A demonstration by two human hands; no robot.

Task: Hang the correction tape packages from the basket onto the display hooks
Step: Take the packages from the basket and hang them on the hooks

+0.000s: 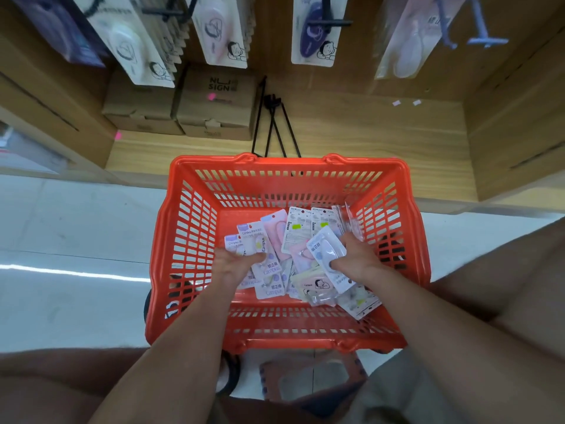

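while both hands are down inside the orange basket (183, 240), the right hand (356, 258) grips a pale blue correction tape package (325, 250) with its fingers curled round the blister, and the left hand (232, 264) pinches a white package with a yellow-green tape (260, 244) by thumb and fingers. the word "campus" can be read on several cards just beside the left hand. the other packages (301, 231), pink, white and yellow, lie in a loose pile on the basket floor between and around the two hands. the basket stands on a pale floor (76, 224), against a low wooden shelf (367, 133). on that shelf stand cardboard boxes (217, 102) printed "nu sign", and loose black hooks (275, 127) lie beside them. above, more packages hang on the display hooks (328, 21).
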